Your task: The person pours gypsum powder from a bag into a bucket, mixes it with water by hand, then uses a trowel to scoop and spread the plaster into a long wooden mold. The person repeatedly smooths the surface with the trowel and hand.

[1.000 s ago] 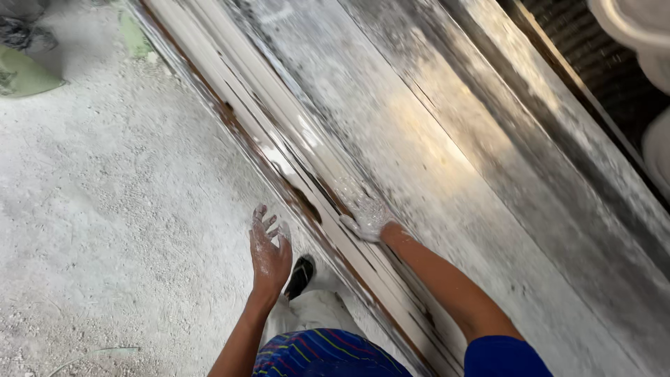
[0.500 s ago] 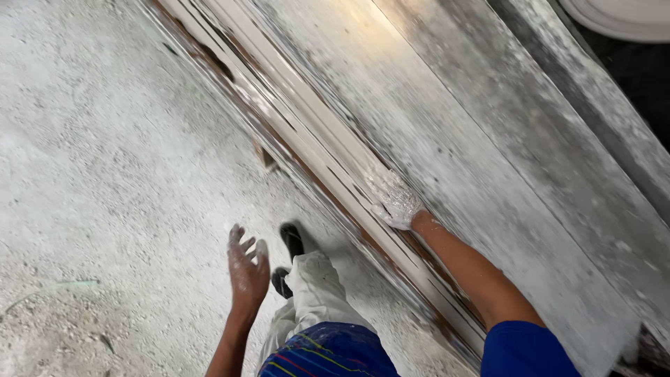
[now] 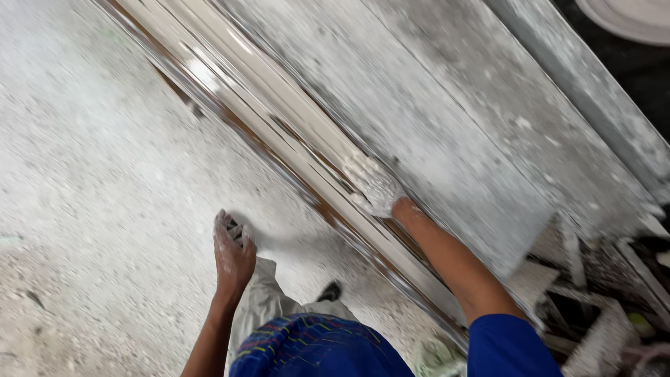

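Right hand (image 3: 373,185) pressed flat on a long white moulding (image 3: 279,115) that runs along the near edge of a dusty workbench (image 3: 447,132).

The right hand, coated in white plaster, lies palm down with fingers spread on the moulding's ridged top, gripping nothing. The moulding runs diagonally from upper left to lower right, with a brown strip showing along its lower edge. The left hand (image 3: 232,253) hangs free over the dusty concrete floor (image 3: 91,209), well apart from the bench (fingers loosely curled, holding nothing). Below it show pale trousers (image 3: 269,304) and a dark shoe (image 3: 329,291). A white round plaster piece (image 3: 628,17) sits at the upper right corner.
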